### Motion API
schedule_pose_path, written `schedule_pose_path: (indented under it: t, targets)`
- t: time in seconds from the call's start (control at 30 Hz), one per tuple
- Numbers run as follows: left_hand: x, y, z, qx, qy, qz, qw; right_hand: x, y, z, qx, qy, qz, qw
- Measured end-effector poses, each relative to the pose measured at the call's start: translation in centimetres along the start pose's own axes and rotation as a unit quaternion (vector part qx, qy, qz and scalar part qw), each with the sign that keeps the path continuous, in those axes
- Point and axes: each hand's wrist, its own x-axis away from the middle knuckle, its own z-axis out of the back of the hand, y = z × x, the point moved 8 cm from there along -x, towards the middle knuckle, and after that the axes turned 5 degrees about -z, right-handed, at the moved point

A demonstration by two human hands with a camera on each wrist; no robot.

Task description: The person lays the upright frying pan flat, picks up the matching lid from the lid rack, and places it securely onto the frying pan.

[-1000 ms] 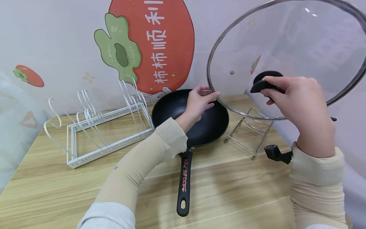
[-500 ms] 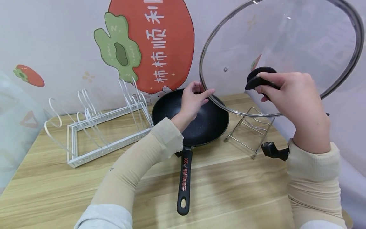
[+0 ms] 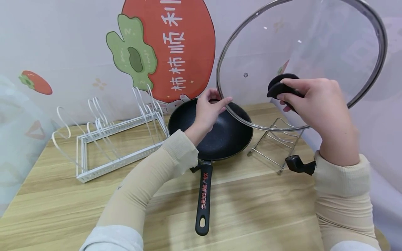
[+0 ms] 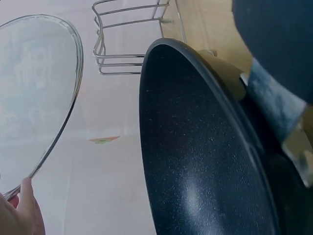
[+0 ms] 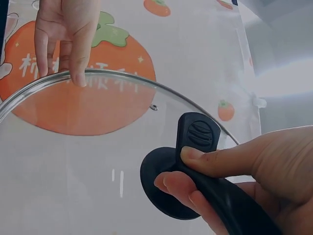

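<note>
Tilted up above the table, a large round glass lid with a metal rim is held by both hands. My right hand grips its black handle, thumb on the upper part and fingers curled beneath in the right wrist view. At the lid's lower left edge, my left hand pinches the rim between thumb and fingers. Behind and below that hand sits a black frying pan on the table, its long handle pointing toward me. The left wrist view shows the pan's dark speckled inside.
A white rack with several upright loops stands left of the pan. To the pan's right, partly behind the lid, is a small metal wire rack. A black piece juts out by my right cuff. A printed wall closes off the back.
The lid has moved left, together with both hands. Each hand keeps its hold on it, and the pan and racks stay put.
</note>
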Motion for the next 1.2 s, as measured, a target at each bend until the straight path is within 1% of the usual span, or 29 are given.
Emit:
schedule_pose_path:
  t: [0.17,0.43,0.6,0.9,1.2]
  targets:
    - [0.4,0.3,0.5,-0.018,0.000,-0.018,0.9997,-0.2,-0.2,-0.3,-0.005,0.001,0.000,1.000]
    - [0.6,0.5,1.5,-0.031,0.007,-0.030,0.9991,-0.3,-1.0,-0.9,-0.006,-0.025,0.000,1.000]
    - [0.8,0.5,1.9,-0.033,0.011,-0.030,0.9989,-0.5,-1.0,-1.2,-0.018,-0.033,-0.012,0.999]
    - [1.2,0.7,2.7,-0.045,0.023,-0.038,0.9980,-0.5,-1.6,-1.6,-0.015,-0.023,-0.005,1.000]
    - [1.6,0.8,3.6,-0.054,0.031,-0.036,0.9974,-0.3,-2.1,-2.1,-0.014,-0.008,-0.003,1.000]
